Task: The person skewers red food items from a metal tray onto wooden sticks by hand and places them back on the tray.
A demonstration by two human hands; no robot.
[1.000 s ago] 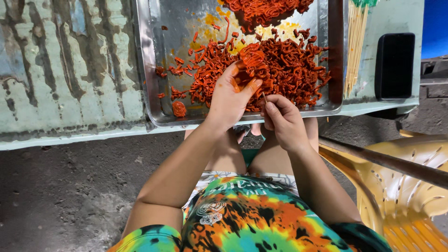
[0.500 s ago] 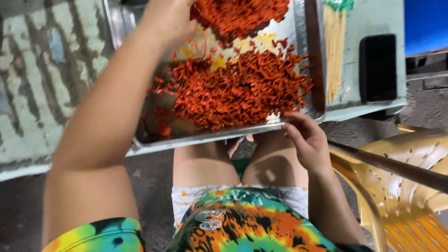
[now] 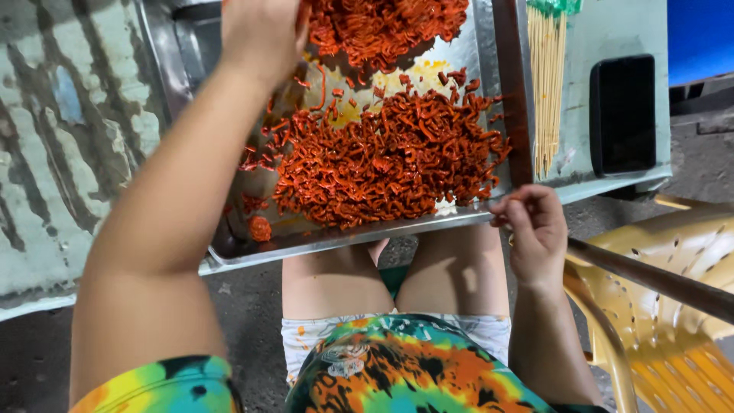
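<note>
My right hand (image 3: pixel 535 229) pinches a thin skewer at the tray (image 3: pixel 344 241) near edge, fingers together. Left hand (image 3: pixel 260 30) reaches the far red strips (image 3: pixel 382 164), grip I cannot tell. Tray overhangs the counter (image 3: pixel 69 153) edge; a push w/ my arm could tip it.

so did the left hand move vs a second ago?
Yes. The left hand went from the tray's near edge up to the far heap of red strips, judged against the metal tray.

Worn pale-green painted tabletop (image 3: pixel 69 145), patchy and streaked dark. Rough grey concrete floor (image 3: pixel 30 359) beneath. Yellow perforated plastic chair (image 3: pixel 680 306) at right; blue panel (image 3: pixel 699 38) behind, top right.
</note>
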